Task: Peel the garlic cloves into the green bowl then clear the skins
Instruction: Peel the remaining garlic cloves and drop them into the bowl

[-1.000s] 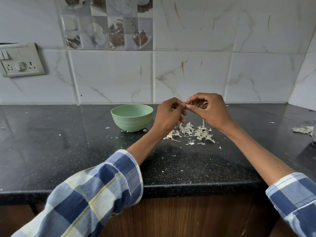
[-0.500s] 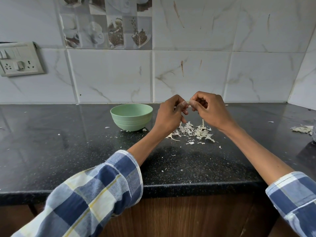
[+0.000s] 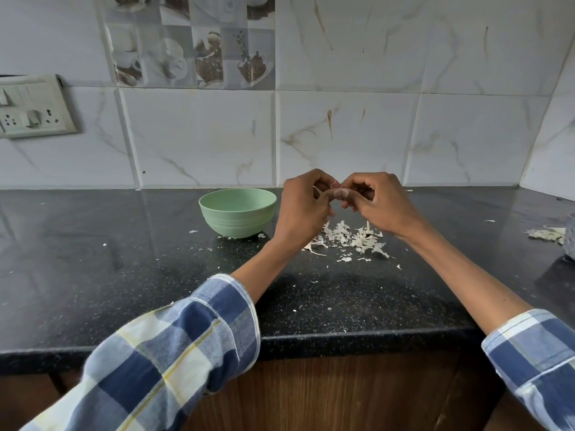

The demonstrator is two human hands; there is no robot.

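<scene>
The clove (image 3: 339, 192) sits pinched between both hands, raised above the counter (image 3: 124, 275), just right of the bowl (image 3: 237, 216); only a small pale part shows between the fingertips, so its long axis and which way its tip points cannot be told. The left hand (image 3: 303, 209) curls its fingers round the clove's left side; the right hand (image 3: 378, 203) grips from the right, thumb on the exposed face; both touch it, neither is nearer. The bowl lies to the left, on the left hand's side, so that hand seems better placed to drop the clove in. Below the hands lies a heap of skins (image 3: 351, 237); a smaller heap (image 3: 546, 234) lies far right; peeling looks unfinished.
</scene>
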